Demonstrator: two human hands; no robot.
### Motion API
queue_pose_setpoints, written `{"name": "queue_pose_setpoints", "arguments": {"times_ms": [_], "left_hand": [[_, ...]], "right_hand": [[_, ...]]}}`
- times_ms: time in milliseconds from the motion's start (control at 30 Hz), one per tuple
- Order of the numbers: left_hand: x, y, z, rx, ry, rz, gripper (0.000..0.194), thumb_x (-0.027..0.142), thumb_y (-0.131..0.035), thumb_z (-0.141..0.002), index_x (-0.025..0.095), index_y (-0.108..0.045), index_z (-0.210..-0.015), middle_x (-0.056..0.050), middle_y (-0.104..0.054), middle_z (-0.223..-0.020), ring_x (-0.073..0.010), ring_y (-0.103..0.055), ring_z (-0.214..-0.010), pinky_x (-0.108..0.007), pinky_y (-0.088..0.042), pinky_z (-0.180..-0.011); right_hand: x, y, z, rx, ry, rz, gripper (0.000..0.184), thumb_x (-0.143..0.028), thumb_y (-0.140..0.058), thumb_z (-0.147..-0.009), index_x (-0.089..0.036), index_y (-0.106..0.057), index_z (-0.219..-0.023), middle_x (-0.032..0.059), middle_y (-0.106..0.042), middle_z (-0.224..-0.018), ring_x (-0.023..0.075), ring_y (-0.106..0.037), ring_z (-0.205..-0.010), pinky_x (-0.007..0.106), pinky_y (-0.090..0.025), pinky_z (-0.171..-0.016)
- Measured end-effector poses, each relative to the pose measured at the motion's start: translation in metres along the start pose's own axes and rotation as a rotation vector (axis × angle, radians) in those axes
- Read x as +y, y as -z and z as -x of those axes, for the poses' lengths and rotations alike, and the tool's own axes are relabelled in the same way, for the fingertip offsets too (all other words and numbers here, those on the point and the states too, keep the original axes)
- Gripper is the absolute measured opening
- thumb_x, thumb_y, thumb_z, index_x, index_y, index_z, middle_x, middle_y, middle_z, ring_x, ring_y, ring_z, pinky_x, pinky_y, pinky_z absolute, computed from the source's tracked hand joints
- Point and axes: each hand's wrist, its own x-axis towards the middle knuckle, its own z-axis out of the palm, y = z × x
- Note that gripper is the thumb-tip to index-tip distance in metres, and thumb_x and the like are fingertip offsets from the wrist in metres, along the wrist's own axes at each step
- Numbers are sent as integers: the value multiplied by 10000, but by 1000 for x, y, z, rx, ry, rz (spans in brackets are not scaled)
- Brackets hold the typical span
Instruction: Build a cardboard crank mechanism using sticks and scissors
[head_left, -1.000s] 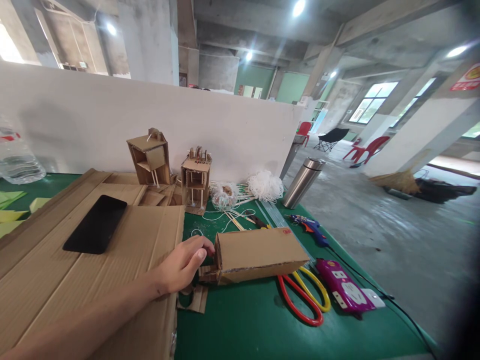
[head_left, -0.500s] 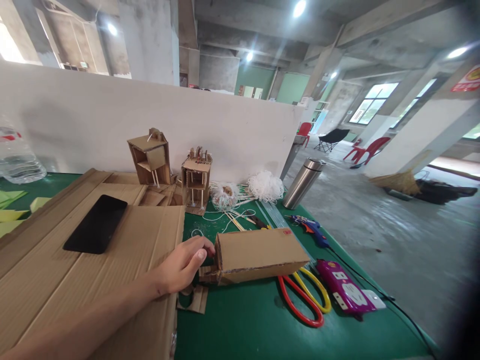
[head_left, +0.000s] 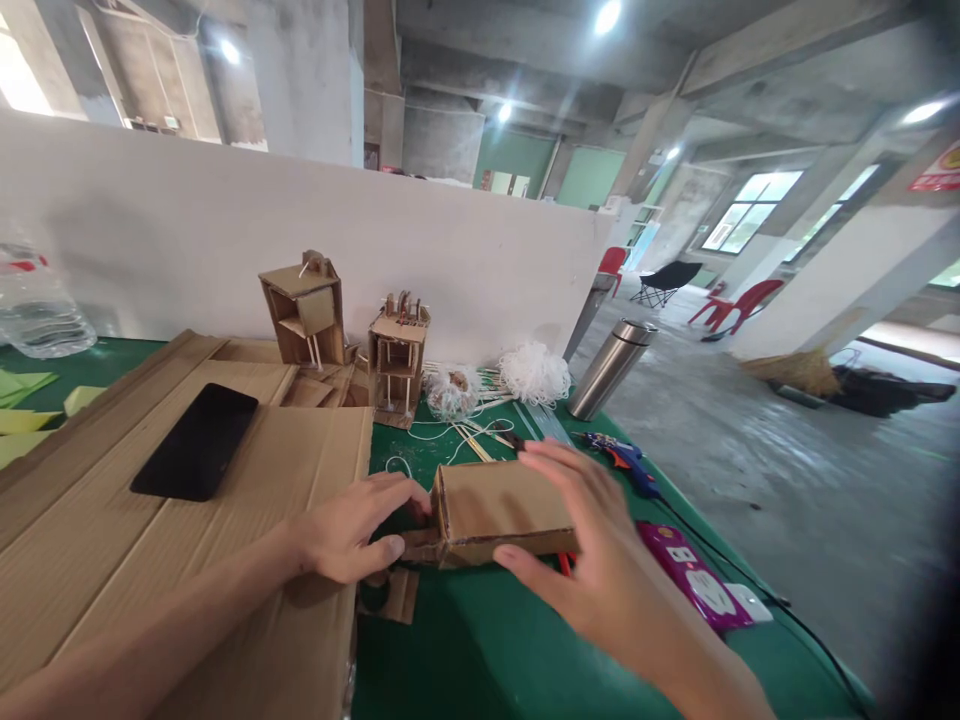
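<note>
A closed cardboard box [head_left: 499, 500] lies on its side on the green table, with a narrow cardboard piece sticking out of its left end. My left hand [head_left: 367, 530] is at that end, its thumb in front of the narrow piece and its fingers curled behind it; the fingertips are partly hidden. Over the box's right end is my right hand [head_left: 581, 540], open, thumb at the front edge and fingers spread toward the back. Beneath the left hand lies a cardboard scrap [head_left: 397, 597] with a cut-out. The scissors are mostly covered by the right hand.
Cardboard sheets [head_left: 300, 450] with a phone [head_left: 196, 440] cover the left side. Two cardboard models [head_left: 304, 310] stand behind, near white string [head_left: 534, 372] and sticks. On the right are a steel flask [head_left: 613, 370], a glue gun [head_left: 622, 462] and a purple power strip [head_left: 694, 575] with a cord.
My right hand has come in from the right over the box's right end, covering the scissors' handles. My left thumb has lowered toward the narrow piece. The box stays in place.
</note>
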Motion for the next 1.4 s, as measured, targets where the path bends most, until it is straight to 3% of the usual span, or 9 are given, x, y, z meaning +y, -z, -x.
{"name": "queue_pose_setpoints", "arguments": {"times_ms": [100,200,367,533,733,867,1033,1233,1400], "left_hand": [[-3,5,-2,-45,22,-39,291,212,-436,-748,199,-508,-1029,-75,-631,-970,-257,-575,-885,-394,-454,-813],[-1,7,-4,-107,106,-117,333,147,-467,-626,200,-528,-949,-53,-630,-896,-243,-571,-826,-379,-455,-793],[7,8,-3,-180,276,-206,247,203,-557,-615,194,-515,-858,-40,-579,-843,-260,-569,-856,-419,-439,-889],[4,6,1,-213,347,-166,322,308,-686,-606,205,-484,-835,11,-571,-814,-224,-599,-819,-498,-212,-1129],[-1,2,2,-250,319,-196,236,216,-665,-617,211,-555,-826,38,-597,-701,-217,-605,-760,-497,-262,-1100],[-3,8,2,-155,308,-149,183,154,-629,-619,202,-586,-790,31,-614,-687,-204,-613,-722,-453,-391,-997],[-12,16,0,48,336,-96,250,182,-535,-797,210,-575,-1043,-42,-655,-965,-220,-626,-868,-341,-490,-752],[-10,-3,-5,206,297,48,179,247,-487,-903,223,-563,-1063,-45,-615,-1073,-166,-634,-933,-290,-534,-785],[-8,-17,-7,214,246,84,187,167,-504,-866,204,-640,-991,-68,-543,-1095,-151,-608,-815,-305,-551,-742]], "right_hand": [[7,-19,-21,-299,-53,19,960,-627,-679,-756,-278,-213,-1520,77,-289,-1571,346,-156,-1463,591,-207,-1163],[11,-31,-37,-487,-71,45,1043,-649,-713,-695,-268,-216,-1529,68,-302,-1569,359,-165,-1460,597,-101,-1186],[20,-33,-45,-413,-83,95,921,-655,-692,-704,-282,-352,-1474,79,-421,-1492,406,-298,-1398,600,-190,-1160],[33,-31,-50,-370,-131,114,893,-669,-677,-704,-354,-342,-1469,39,-426,-1486,441,-300,-1382,614,-304,-1098],[32,-23,-53,-396,-205,137,941,-716,-674,-668,-434,-296,-1482,9,-373,-1527,491,-233,-1394,681,-299,-1052],[27,-15,-50,-440,-237,117,961,-682,-700,-664,-420,-284,-1490,-14,-336,-1547,469,-175,-1422,660,-250,-1099],[29,-15,-45,-461,-209,130,954,-665,-706,-671,-374,-315,-1490,3,-362,-1534,468,-180,-1422,641,-208,-1135],[39,-30,-42,-456,-89,116,934,-635,-697,-698,-338,-305,-1493,41,-408,-1501,356,-300,-1411,564,-92,-1197],[26,-35,-40,-416,-34,119,964,-691,-652,-725,-308,-259,-1517,78,-306,-1563,363,-192,-1452,617,-61,-1178]]}}
